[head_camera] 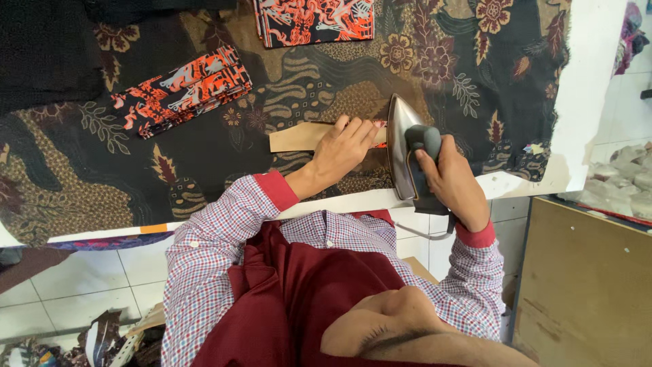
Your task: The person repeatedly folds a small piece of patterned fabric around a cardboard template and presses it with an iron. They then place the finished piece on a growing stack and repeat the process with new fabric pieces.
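— What is seen from the head camera?
— A cardboard strip is pressed flat onto the patterned cloth by the left hand, its fingers laid together on the strip's end.

— And the iron?
— It is held on edge just beside those fingertips, its dark handle wrapped tightly by the right hand.

— Anything else?
— Folded red-and-black fabric pieces are laid well apart, further up the table

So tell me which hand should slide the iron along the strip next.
Right, probably. The right hand has its grip around the iron handle, while the left hand presses on the cardboard strip.
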